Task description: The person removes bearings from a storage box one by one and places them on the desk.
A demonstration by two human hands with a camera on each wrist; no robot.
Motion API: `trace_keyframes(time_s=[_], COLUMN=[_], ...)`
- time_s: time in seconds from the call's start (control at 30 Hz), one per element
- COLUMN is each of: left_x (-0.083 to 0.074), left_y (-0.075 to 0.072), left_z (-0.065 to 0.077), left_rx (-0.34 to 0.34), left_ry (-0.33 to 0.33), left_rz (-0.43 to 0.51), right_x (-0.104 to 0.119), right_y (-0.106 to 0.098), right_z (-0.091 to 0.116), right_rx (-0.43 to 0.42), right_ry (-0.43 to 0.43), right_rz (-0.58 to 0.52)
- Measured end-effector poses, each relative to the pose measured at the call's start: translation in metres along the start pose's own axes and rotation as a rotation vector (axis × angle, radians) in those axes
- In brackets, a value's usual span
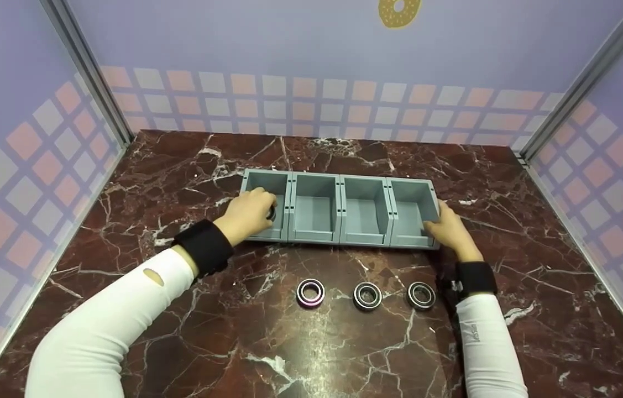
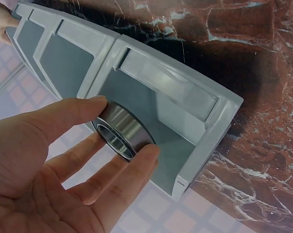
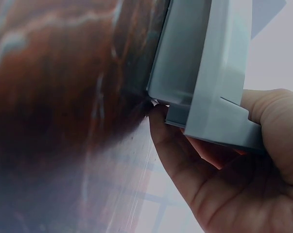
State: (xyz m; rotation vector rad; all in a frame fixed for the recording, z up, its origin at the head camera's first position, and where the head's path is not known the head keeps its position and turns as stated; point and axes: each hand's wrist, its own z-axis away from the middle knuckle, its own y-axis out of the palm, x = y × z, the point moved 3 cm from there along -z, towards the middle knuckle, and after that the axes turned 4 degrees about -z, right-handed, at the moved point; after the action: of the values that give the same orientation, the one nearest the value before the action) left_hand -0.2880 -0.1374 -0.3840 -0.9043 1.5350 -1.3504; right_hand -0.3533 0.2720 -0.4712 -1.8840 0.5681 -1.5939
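Observation:
Between thumb and fingers, my left hand (image 1: 251, 211) pinches a metal ball bearing (image 2: 123, 127), held over the leftmost compartment of a grey divided bin (image 1: 313, 236). In the left wrist view the bearing is tilted, its ring opening facing the palm. My right hand (image 1: 451, 228) grips the bin's right end wall, thumb over the inner side and fingers outside, as the right wrist view shows of the bin wall (image 3: 219, 116). In front of the bin lie three more bearings: one with a purple rim (image 1: 310, 293), a middle dark one (image 1: 367, 296) and a right one (image 1: 420, 296).
The bin stands on a dark red marbled table (image 1: 206, 342). Behind it rises a lilac wall (image 1: 289, 44) with a band of pink and white squares. Side panels with metal corner posts (image 1: 90, 72) close in the left and right.

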Motion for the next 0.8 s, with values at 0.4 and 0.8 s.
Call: trace_keyframes(time_s=[0.4,0.8], left_x=[-0.009,-0.013], left_y=[-0.004,0.004], left_z=[0.016,0.032], left_rx=[-0.007,-0.020], left_ry=[0.049,0.100], left_rz=[0.012,0.011], right_x=[-0.001,-0.001], right_y=[-0.001,-0.002], right_z=[0.000,0.000], right_rx=[-0.007,0.002], right_ry=[0.001,0.001], right_rz=[-0.015,-0.007])
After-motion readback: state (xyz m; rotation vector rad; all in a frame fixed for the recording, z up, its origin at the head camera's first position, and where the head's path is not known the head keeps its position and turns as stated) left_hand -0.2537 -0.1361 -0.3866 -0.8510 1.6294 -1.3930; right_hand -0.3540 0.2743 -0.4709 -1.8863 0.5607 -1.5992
